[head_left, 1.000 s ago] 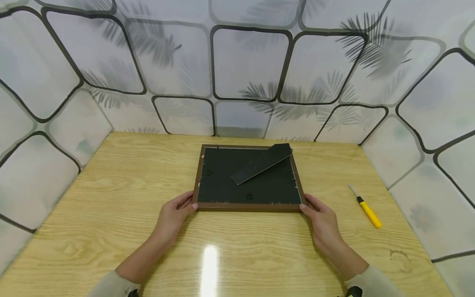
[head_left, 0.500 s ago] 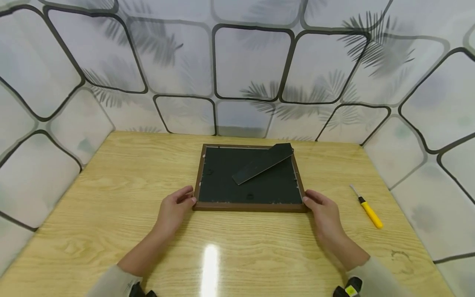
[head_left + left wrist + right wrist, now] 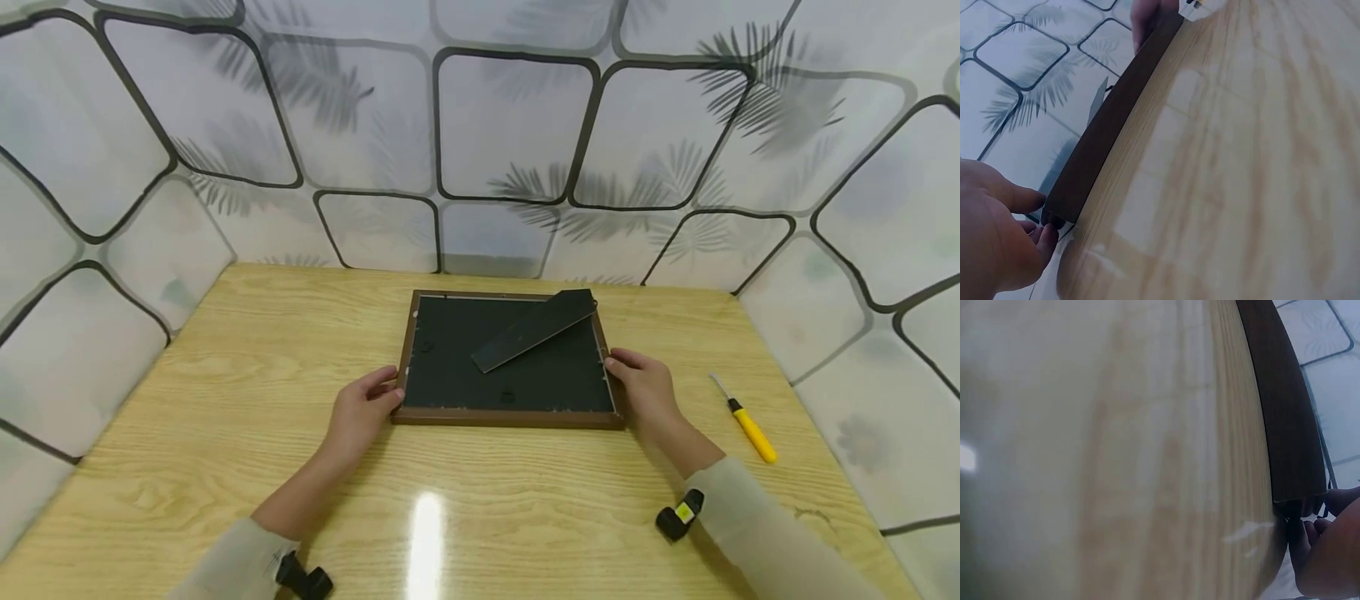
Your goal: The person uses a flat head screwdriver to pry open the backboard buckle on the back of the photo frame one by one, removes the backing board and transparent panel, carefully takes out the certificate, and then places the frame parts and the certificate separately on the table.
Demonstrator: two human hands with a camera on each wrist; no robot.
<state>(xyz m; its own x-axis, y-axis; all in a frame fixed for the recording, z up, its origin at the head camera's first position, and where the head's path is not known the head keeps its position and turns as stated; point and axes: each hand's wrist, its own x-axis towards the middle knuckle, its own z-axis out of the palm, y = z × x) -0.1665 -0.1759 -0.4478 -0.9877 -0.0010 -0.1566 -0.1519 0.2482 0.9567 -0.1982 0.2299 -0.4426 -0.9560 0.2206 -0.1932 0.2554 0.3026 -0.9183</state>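
- Wood with a pale, glossy grain forms the table (image 3: 525,517), and we see a bright streak of reflected light toward its front.
- Toward the back of it lies the picture frame (image 3: 510,417), rectangular, brown-rimmed, back face up.
- We see its flat, dark backing board (image 3: 450,333) with small pale marks along the inner edges; a straight-sided black stand (image 3: 536,329) slants over it from the far right corner toward the middle.
- The left hand (image 3: 362,414) pinches the left side near the front corner, thumb and fingers clamped on the rim.
- The right hand (image 3: 648,390) pinches the right side a little farther back, thumb over the rim.
- In both wrist views we find the front rail a straight dark bar, crisp-edged against the tabletop.
- The screwdriver (image 3: 750,429), smooth yellow handle and slim metal shaft, lies right of the right hand, apart from it.
- We have broad tabletop left of and in front of the frame, and a narrow strip behind, up to the patterned wall covering (image 3: 510,125).
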